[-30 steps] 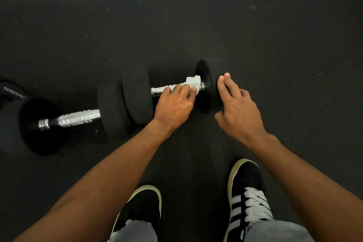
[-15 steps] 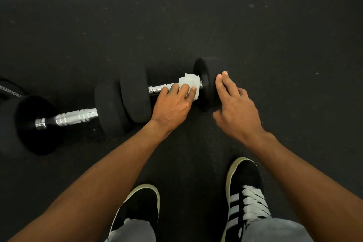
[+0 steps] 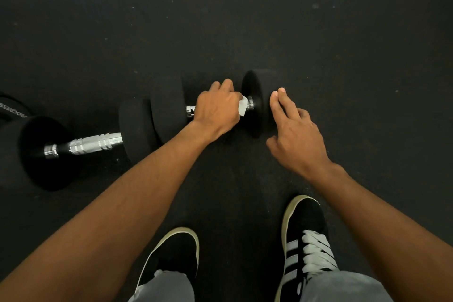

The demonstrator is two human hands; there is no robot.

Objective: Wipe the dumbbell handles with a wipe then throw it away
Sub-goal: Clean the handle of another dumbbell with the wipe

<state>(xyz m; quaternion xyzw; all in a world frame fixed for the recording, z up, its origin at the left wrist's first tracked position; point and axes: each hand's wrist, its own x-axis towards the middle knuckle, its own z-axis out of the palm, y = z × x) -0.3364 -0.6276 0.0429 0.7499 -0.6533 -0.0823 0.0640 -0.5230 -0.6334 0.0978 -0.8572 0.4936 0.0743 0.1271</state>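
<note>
head | wipe (image 3: pixel 242 108) is clenched by the left hand (image 3: pixel 217 110) around the near dumbbell's handle (image 3: pixel 250 106), axis left-right on the floor (image 3: pixel 343 56) | right hand (image 3: pixel 294 130) is spread open, probably steadying the right end weight (image 3: pixel 257 95) | second dumbbell (image 3: pixel 95 144) is left unwiped farther left, nearer the left hand

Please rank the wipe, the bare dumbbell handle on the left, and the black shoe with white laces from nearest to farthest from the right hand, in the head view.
From the right hand:
1. Wipe, just to its left, under the left hand.
2. Black shoe with white laces, below it.
3. Bare dumbbell handle, far left.
</note>
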